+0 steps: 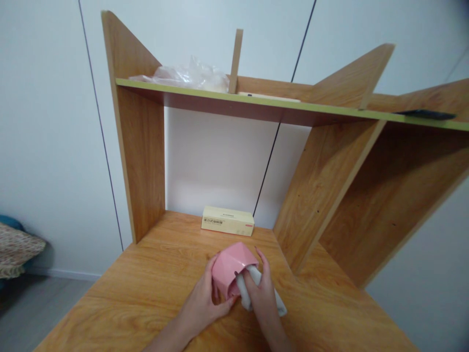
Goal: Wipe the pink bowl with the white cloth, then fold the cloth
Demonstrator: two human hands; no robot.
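Pale walls back a wooden desk with a shelf unit rising at its far side. At the near middle of the desk, a pink faceted cup lies tipped on its side, mouth turned right, which seems to give the cloth a way in. The left hand is wrapped around the cup's base and near wall, thumb on top, bracing it against the desk. The right hand is closed on a white cloth, fingers pressing it into the mouth, wrist angled in from the near right. A cardboard box sits farther back, well apart. A plastic bag rests on the shelf.
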